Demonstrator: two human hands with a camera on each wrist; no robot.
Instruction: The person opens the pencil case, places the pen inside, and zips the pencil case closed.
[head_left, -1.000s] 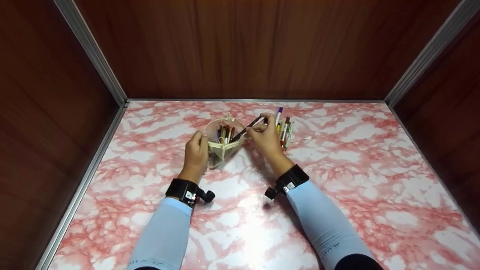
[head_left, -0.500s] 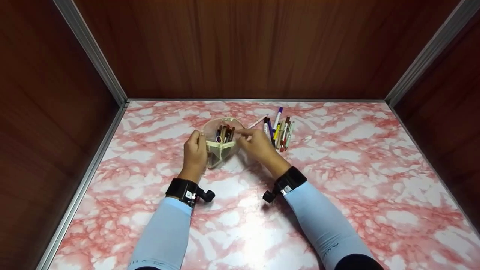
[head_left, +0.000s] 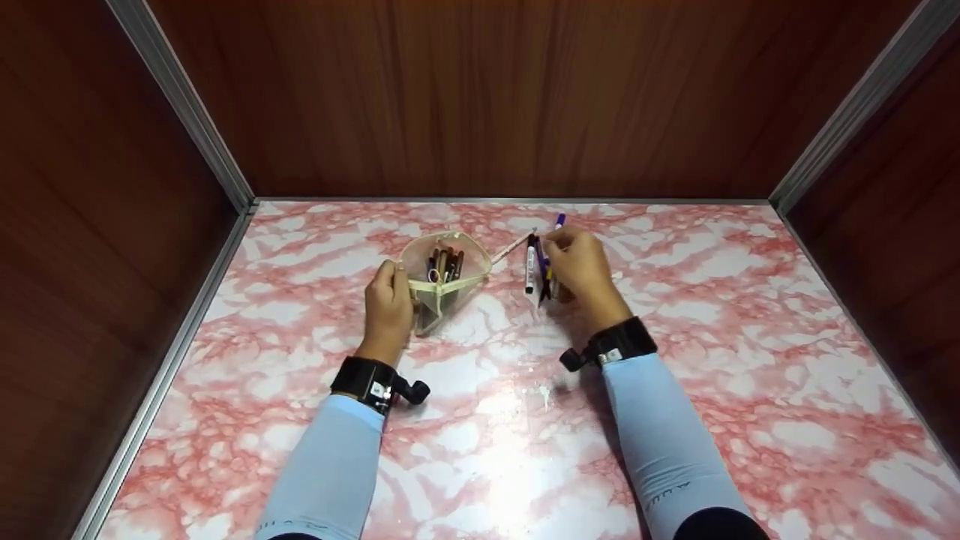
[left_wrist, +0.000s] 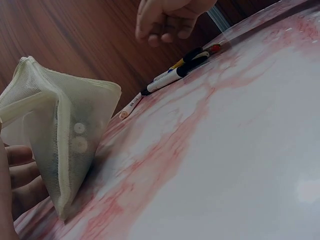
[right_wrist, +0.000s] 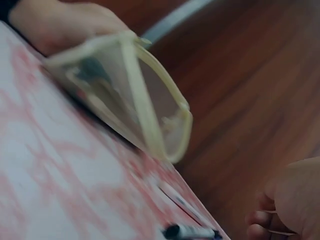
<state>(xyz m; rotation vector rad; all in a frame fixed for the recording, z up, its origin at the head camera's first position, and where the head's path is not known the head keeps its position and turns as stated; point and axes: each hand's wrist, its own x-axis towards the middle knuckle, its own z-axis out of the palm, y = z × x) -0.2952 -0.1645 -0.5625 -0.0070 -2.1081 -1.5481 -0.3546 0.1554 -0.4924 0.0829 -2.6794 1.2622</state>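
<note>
My left hand (head_left: 388,311) grips the left edge of a pale yellow mesh pencil pouch (head_left: 426,306), whose mouth gapes upward. Several pens and pencils (head_left: 448,264) stand inside it. In the left wrist view the pouch (left_wrist: 92,107) is seen from the side, with fingers (left_wrist: 27,175) behind it. My right hand (head_left: 585,264) is over the loose pens to the right, hiding most of them. Its loosely curled fingers (left_wrist: 170,35) hang above the pens in the left wrist view and hold nothing. A white marker with a black cap (head_left: 530,271) lies beside a purple pen (head_left: 541,255).
A slim pale pink pen (head_left: 513,246) lies between the pouch and the marker. The red-and-white marbled table (head_left: 712,337) is bounded by a brown wood-look back panel (head_left: 480,105) and side panels with metal edge strips (head_left: 191,112).
The dark pencil that my right hand held went into the pouch. That hand then moved right, over the loose pens. My left hand keeps its grip as the pouch shifts slightly left.
</note>
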